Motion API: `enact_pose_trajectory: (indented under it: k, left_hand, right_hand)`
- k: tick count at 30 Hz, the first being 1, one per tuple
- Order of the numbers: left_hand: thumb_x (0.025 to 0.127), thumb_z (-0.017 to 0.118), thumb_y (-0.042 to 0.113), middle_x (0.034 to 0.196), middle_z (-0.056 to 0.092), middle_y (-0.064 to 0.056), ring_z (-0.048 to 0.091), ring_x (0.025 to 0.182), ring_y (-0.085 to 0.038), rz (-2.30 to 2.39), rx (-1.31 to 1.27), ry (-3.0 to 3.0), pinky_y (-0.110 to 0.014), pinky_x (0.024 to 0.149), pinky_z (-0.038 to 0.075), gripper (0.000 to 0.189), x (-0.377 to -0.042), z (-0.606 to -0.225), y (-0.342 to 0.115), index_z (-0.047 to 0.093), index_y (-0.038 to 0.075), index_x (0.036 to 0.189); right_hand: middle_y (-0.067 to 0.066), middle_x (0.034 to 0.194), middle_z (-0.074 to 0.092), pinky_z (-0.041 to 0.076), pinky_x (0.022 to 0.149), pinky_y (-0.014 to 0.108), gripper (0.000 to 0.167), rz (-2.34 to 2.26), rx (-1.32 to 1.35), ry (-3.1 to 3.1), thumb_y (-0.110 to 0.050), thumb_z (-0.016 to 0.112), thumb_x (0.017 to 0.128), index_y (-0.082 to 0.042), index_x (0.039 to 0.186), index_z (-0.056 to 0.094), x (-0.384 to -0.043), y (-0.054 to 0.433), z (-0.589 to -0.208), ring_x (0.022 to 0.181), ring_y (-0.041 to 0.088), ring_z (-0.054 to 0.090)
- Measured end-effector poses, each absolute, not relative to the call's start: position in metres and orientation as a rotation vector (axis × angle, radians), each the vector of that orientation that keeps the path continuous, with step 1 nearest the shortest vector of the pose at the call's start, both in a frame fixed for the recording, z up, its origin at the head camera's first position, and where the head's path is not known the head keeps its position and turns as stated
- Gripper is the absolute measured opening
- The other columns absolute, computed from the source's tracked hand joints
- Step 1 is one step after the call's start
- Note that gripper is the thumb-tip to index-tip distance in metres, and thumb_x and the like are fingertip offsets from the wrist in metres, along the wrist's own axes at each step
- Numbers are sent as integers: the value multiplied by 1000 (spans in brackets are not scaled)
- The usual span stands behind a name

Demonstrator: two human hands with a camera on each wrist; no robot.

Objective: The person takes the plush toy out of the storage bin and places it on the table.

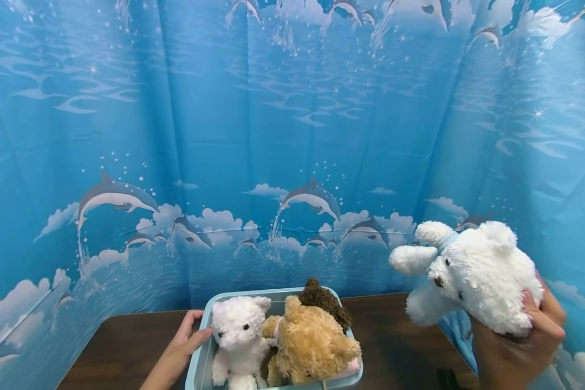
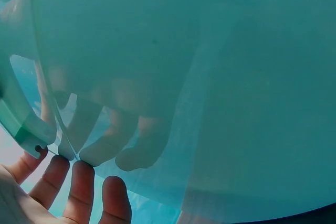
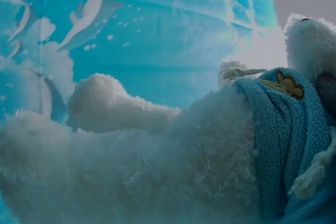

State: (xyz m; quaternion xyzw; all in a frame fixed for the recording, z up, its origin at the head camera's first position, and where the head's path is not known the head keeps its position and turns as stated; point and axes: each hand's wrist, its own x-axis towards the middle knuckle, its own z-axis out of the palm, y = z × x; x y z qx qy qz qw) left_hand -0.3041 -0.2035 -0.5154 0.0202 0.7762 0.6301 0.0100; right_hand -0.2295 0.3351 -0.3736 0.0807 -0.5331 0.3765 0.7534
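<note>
My left hand [image 1: 180, 346] grips the left rim of a light blue plastic bin [image 1: 273, 291], thumb over the edge. In the left wrist view its fingers [image 2: 83, 190] lie against the bin's glossy outer wall. Inside sit a white teddy bear [image 1: 239, 330], upright, a tan plush toy [image 1: 317, 346] tipped over, and a dark brown curly plush [image 1: 324, 300] behind it. Raised at the right, my right hand [image 1: 531, 341] holds a larger white teddy bear [image 1: 482, 271] by its head, with the bear tilted sideways. The right wrist view shows its light blue garment [image 3: 283, 145] with a yellow patch.
The bin stands on a dark brown wooden table [image 1: 395, 346]. A blue curtain [image 1: 292, 135] printed with dolphins and clouds hangs close behind the table and along its sides. Blue cloth [image 1: 460, 338] shows at the table's right edge, below the raised bear.
</note>
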Motion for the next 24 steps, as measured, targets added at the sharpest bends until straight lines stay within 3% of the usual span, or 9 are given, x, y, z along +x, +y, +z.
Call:
enact_pose_trajectory:
  k: [6, 11, 19, 24]
  left_hand:
    - [112, 55, 22, 147, 42, -21, 53, 113, -21, 1987, 80, 2400, -41, 90, 53, 46, -303, -516, -204, 36, 1, 148]
    - [112, 54, 21, 147, 42, -20, 52, 111, -19, 1991, 100, 2415, -40, 89, 52, 45, -303, -516, -204, 37, 1, 148]
    - [112, 54, 24, 149, 40, -21, 51, 116, -22, 1977, 89, 2409, -41, 91, 53, 47, -304, -517, -205, 37, 2, 149]
    - [112, 55, 25, 148, 41, -20, 52, 116, -22, 1976, 87, 2416, -40, 91, 53, 46, -305, -517, -204, 38, 2, 148]
  right_hand:
    - [18, 146, 66, 40, 124, 26, 72, 801, 86, -1295, -45, 87, 88, 12, 117, 54, -239, 345, -389, 138, 8, 62]
    - [21, 147, 64, 40, 123, 24, 74, 793, 105, -1345, -45, 86, 90, 13, 124, 55, -247, 351, -395, 140, 7, 60]
    - [19, 153, 61, 36, 121, 16, 81, 738, 19, -1545, -60, 82, 90, -2, 141, 60, -263, 375, -418, 146, 3, 54]
    - [21, 154, 59, 33, 121, 14, 70, 747, -18, -1618, -36, 88, 89, -5, 145, 60, -269, 378, -424, 149, 22, 56]
